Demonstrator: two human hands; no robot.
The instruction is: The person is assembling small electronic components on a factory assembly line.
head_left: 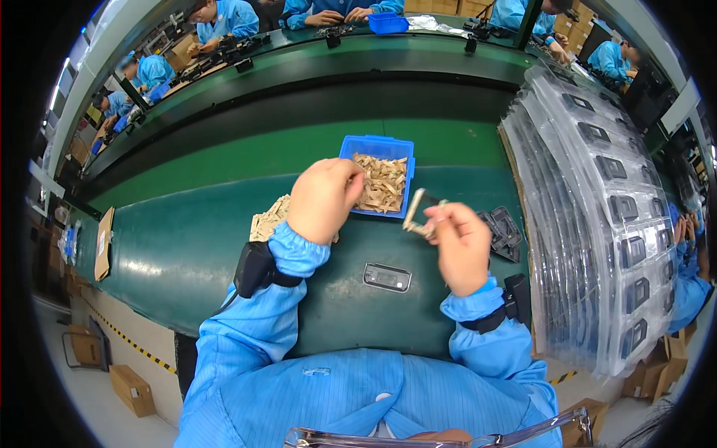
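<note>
My left hand (323,200) hangs at the left rim of a blue plastic bin (408,179). Its fingers are pinched together, and whatever they might hold is hidden. Tan scraps like paper strips (385,183) fill the bin. To the bin's right, my right hand (459,243) grips a thin beige angled strip (410,214) between thumb and fingers. Partly covered by my left wrist is a pile of flat beige pieces (267,222). A dark grey plastic shell (387,277) lies on the green mat between my forearms, touched by neither hand.
Several dark plastic shells (502,233) lie beyond my right hand. A tall stack of clear plastic trays (590,216) holding dark parts stands at the right. Cardboard (104,243) leans at the left edge. Co-workers in blue sit across the green bench.
</note>
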